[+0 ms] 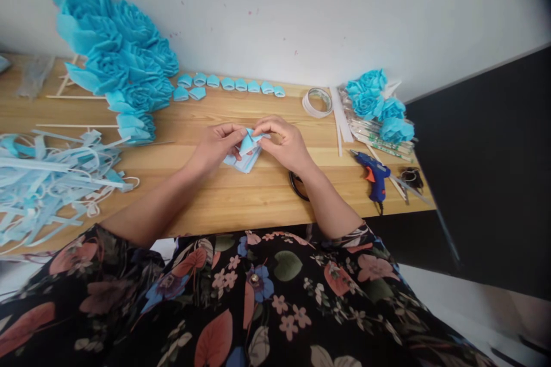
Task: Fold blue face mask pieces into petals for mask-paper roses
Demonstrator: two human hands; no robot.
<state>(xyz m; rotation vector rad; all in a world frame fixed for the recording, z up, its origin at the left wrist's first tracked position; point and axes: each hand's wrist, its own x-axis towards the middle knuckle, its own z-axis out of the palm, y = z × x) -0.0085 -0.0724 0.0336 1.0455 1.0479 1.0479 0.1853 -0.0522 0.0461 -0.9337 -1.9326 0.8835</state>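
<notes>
My left hand (219, 143) and my right hand (282, 140) meet over the middle of the wooden table. Both pinch a small light blue folded piece of thin material (247, 143), its left side in my left fingers and its right side in my right. Just beneath it lies a stack of pale blue sheets (242, 164), partly covered by my fingers. A black loop, perhaps a scissors handle (295, 184), shows beside my right wrist, which hides the rest. Behind my hands, several folded blue petals (228, 84) stand in a row near the wall.
Large blue crinkled flowers (124, 51) rise at the back left. Cut pale blue strips with white loops (55, 178) heap at the left. Tape (317, 102), smaller blue flowers (365, 102) on packaged sticks and a blue glue gun (375, 176) lie to the right, before a black panel (486, 172).
</notes>
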